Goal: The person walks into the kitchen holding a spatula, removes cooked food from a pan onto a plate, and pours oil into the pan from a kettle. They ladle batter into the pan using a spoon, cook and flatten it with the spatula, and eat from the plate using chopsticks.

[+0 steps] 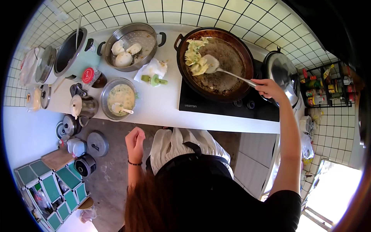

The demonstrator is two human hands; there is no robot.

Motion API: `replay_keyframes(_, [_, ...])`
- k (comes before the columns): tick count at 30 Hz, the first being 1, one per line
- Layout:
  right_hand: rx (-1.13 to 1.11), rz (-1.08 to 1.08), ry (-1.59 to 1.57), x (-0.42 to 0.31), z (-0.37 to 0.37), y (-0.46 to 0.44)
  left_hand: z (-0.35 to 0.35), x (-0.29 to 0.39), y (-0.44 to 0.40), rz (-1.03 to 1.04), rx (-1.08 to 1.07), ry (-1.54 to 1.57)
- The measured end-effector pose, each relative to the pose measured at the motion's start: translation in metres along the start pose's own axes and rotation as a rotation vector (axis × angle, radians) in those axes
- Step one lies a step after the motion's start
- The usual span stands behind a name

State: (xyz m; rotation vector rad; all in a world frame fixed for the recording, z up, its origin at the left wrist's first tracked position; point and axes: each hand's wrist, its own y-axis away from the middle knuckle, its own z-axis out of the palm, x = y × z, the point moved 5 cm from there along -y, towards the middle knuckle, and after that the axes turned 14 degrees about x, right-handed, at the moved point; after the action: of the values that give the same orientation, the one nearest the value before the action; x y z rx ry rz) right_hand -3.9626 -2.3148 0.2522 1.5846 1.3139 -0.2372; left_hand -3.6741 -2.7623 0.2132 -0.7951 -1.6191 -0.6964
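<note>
My right hand is wrapped round the handle end of a spatula. The spatula's pale blade lies inside the large dark wok, against a yellow-green egg pancake. That pancake is folded and crumpled along the wok's left side; the rest of the wok bottom shows brown and oily. My left hand hangs in front of the counter edge with its fingers curled in and nothing visible in them. Nearest to it stands a metal bowl of pale batter with green bits and a white spoon.
The wok sits on a black cooktop. A lidded pot stands to its right. Leftward are a steamer pan with white buns, a green-handled brush on paper, a red-lidded jar, a kettle and a deep cooker.
</note>
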Motion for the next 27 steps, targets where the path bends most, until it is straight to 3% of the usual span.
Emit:
replay_keyframes(5, [-0.081,0.023,-0.285,0.011,0.052,0.0,-0.006,-0.002,0.003,-0.011,0.028,0.019])
replay_keyframes(12, [-0.026,0.091,-0.582,0.049,0.051,0.053,-0.002,0.0,-0.002,0.045,0.009,0.002])
replay_keyframes(17, [0.272,0.048,-0.618,0.073,0.025,0.091,0.014,0.005,-0.012,0.045,-0.029,0.016])
replay_keyframes(21, [0.617,-0.11,-0.149,0.061,0.001,0.121,0.026,0.007,-0.019,0.037,-0.082,0.021])
replay_keyframes(23, [0.822,-0.579,0.284,0.037,0.006,0.131,0.033,0.008,-0.021,0.025,-0.099,0.041])
replay_keyframes(25, [0.931,-0.663,0.746,0.02,0.025,0.146,0.038,0.009,-0.023,0.02,-0.111,0.046])
replay_keyframes(27, [0.929,-0.625,0.825,0.017,0.033,0.148,0.04,0.01,-0.025,0.023,-0.123,0.036])
